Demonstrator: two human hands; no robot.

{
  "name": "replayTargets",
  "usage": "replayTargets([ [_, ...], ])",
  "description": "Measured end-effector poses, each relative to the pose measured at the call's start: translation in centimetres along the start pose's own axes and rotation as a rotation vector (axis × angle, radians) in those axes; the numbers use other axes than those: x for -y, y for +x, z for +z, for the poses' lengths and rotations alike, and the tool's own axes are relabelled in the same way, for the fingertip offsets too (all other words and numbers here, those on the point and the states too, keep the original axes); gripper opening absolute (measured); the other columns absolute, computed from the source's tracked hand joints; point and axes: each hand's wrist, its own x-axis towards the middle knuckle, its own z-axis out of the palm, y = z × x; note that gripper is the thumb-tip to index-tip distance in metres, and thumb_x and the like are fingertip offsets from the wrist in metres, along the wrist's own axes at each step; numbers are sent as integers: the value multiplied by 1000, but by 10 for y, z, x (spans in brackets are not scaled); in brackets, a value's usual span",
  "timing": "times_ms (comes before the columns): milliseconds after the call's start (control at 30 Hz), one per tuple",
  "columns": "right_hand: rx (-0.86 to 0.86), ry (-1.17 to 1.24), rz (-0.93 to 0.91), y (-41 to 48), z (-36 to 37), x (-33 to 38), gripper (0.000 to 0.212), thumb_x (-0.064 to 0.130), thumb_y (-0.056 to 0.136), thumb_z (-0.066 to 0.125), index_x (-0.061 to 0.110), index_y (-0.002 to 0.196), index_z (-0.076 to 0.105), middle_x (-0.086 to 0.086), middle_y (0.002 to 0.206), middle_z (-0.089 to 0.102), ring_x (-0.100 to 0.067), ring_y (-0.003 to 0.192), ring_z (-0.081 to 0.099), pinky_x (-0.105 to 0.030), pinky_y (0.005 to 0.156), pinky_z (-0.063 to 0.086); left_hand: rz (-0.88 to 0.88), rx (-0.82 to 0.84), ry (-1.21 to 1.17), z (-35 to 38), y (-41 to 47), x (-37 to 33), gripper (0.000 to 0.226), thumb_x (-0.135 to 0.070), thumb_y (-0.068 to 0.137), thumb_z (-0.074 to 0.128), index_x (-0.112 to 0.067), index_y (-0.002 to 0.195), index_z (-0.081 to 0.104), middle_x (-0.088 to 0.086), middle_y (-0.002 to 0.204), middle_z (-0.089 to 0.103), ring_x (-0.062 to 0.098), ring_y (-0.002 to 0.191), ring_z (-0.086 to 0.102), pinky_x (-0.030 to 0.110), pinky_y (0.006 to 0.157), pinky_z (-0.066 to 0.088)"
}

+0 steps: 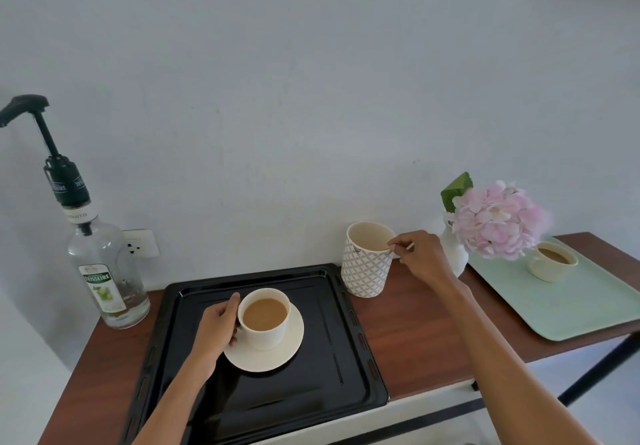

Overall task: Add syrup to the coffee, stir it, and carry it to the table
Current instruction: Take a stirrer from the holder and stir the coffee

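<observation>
A black tray (332, 358) lies on a brown wooden table (415, 333) against a pale wall, and everything else is placed around it. On the tray, a little left of its middle, a white saucer (277, 354) carries a white cup (265, 320) full of milky coffee. The left hand (216, 330) is wrapped around the cup's left side — fingers curled against its wall, thumb up near the rim — so it is closed on the cup, which sits on the saucer.

Just past the tray's far right corner stands a patterned holder (367, 264), a tall white beaker with a grey lattice print, touching or nearly touching the tray's edge. The right hand (420, 254) is at the holder's right rim, thumb and forefinger pinched together on something thin and pale; it is too small to tell what it is.

Left of the tray, near the wall, a clear syrup bottle (107, 271) with a black pump stands upright, nearly empty, in front of a wall socket (140, 243).

Well right of the tray, a white vase (453, 254) holds a pink flower (498, 219), and beyond it a pale green tray (571, 306) carries a second cup (552, 261) of coffee — partly hidden by the petals.
</observation>
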Motion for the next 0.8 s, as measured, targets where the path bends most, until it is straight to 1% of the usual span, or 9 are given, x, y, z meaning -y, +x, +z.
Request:
replayTargets([
  [67,-10,19,-6,2,0,2,14,6,94,70,10,100,83,-4,100,80,-5,74,65,-24,71,56,1,-1,2,0,0,0,49,-35,104,48,-5,67,58,-3,47,44,17,49,42,28,51,35],
  [133,-38,10,-10,5,0,5,13,10,95,70,12,99,82,-2,98,79,-10,79,65,-33,77,57,6,1,2,0,1,1,49,-35,104,48,-6,66,58,-2,48,43,16,50,42,29,51,35],
  [167,-50,1,-10,7,-1,7,13,13,96,69,14,99,82,-1,97,78,-13,82,66,-33,76,56,7,4,2,-1,1,1,49,-35,104,48,-5,67,58,-1,49,42,16,50,41,28,51,35],
  [300,-66,-56,-42,15,-3,16,13,20,97,68,19,96,80,4,91,72,-15,81,65,-28,65,47,13,4,4,-1,0,1,48,-35,104,48,-4,69,59,-2,48,41,16,50,41,29,51,35],
  [400,-36,-82,-43,19,-1,22,13,22,96,68,20,94,80,4,89,71,-16,80,66,-24,61,45,12,5,5,-1,0,1,49,-35,104,48,-6,65,56,-4,46,41,16,50,41,30,52,36],
  [567,21,-16,-37,23,7,29,10,17,92,73,15,93,83,0,87,78,-11,78,68,-22,69,52,2,5,-15,0,0,0,48,-34,104,48,-6,66,57,-5,46,41,14,49,40,29,52,35],
  [633,50,1,-24,25,10,30,12,15,91,72,11,91,83,-3,89,80,-14,81,70,-19,69,52,2,4,-14,0,0,0,48,-34,104,48,-5,67,57,-6,45,42,13,47,41,29,52,35],
  [733,106,-27,-4,28,15,35,23,14,93,65,-3,84,78,-22,91,77,-36,88,71,-43,75,56,-1,8,-9,0,1,0,49,-34,105,48,-5,67,57,-7,44,42,12,45,42,28,52,36],
  [800,96,-26,-12,28,15,38,25,16,95,63,-1,83,78,-20,90,77,-35,89,71,-44,75,56,-5,11,-8,-1,1,0,49,-35,105,47,-5,67,57,-7,44,42,11,44,42,28,52,37],
])
